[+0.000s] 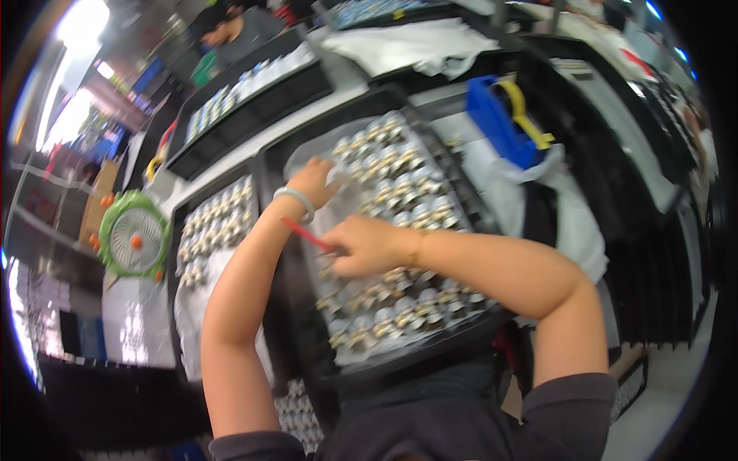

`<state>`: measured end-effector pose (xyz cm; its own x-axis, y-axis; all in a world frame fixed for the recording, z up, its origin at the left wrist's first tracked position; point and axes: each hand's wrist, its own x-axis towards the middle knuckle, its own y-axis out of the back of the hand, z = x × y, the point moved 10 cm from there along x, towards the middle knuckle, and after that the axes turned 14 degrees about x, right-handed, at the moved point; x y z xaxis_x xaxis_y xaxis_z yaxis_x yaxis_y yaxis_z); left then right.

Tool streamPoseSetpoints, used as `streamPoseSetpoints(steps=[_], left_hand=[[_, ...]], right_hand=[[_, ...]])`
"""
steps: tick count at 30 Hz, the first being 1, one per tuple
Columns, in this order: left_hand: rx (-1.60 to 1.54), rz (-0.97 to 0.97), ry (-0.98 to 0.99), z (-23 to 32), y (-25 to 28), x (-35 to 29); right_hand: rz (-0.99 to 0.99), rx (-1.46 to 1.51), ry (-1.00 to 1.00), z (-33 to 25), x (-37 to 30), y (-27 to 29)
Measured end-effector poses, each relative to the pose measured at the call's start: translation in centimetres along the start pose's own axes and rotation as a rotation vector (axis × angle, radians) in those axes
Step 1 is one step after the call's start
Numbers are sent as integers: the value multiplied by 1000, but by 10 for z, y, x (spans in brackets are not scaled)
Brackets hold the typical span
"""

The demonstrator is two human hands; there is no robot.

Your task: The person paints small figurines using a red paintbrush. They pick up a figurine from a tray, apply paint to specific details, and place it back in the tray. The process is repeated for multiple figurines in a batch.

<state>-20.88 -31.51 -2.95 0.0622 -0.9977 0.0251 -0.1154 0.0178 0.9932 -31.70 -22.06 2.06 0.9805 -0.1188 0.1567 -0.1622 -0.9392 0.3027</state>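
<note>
A black tray point(280, 157) in front of me holds several rows of small silvery parts point(403, 184) with brass-coloured bits, standing on a pale sheet point(307, 156). Over its left side, my left hand point(311, 184) has its fingers curled in beside something whitish and blurred, which I cannot make out. Closer to me, my right hand point(365, 244) is closed round a thin red tool point(306, 234); the red end points up and left toward my left wrist, and its other end is hidden.
Left of the tray stands another black tray point(175, 219) with similar parts, then a green fan point(134, 234). A blue tape dispenser point(496, 123) with yellow tape sits at the back right, beside stacked black trays point(646, 253). Another person point(246, 34) is at the far left.
</note>
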Motion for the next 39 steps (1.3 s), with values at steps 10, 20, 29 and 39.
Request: streamPoseSetpoints(steps=[10,20,29,39], left_hand=[[-265,-238,140,-18,-6,9],[-1795,-21,269,-14,55,-155],[-1933,-46,63,26,65,-191],[-1648,3,-171,34,82,-196]], right_hand=[[148,102,64,-17,-4,25],[341,466,176,-26,-6,51],[359,433,-22,-13,-9,52],[334,412,-96,-7,-7,45]])
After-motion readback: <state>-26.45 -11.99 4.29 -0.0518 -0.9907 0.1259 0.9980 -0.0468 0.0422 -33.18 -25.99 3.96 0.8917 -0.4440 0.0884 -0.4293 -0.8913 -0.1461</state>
